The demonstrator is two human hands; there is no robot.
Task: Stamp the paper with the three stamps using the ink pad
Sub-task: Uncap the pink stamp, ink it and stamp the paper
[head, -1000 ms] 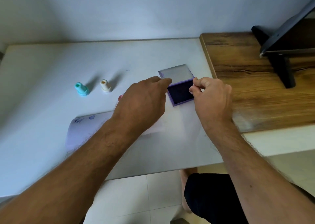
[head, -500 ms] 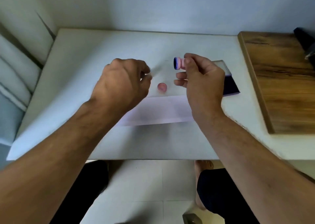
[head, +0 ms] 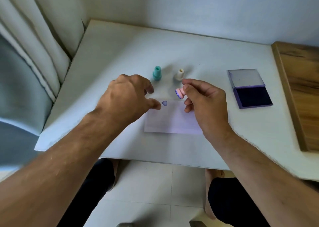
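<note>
A pale paper sheet (head: 172, 119) lies on the white table, with a blue heart mark (head: 164, 103) near its top left corner. My right hand (head: 205, 106) pinches a pink stamp (head: 179, 93) just above the paper's upper edge, its inked face tilted to the left. My left hand (head: 126, 99) hovers over the paper's left end, fingers apart and holding nothing. A teal stamp (head: 157, 73) and a cream stamp (head: 179, 74) stand upright beyond the paper. The purple ink pad (head: 252, 94) lies open at the right, its lid folded back.
A wooden board (head: 300, 88) adjoins the white table (head: 120, 50) on the right. A curtain (head: 34, 45) hangs at the left, close to the table's corner. My legs and the tiled floor show below the front edge.
My right hand has carried the pink stamp from the ink pad over to the paper. A heart mark now shows on the sheet. My view has swung left.
</note>
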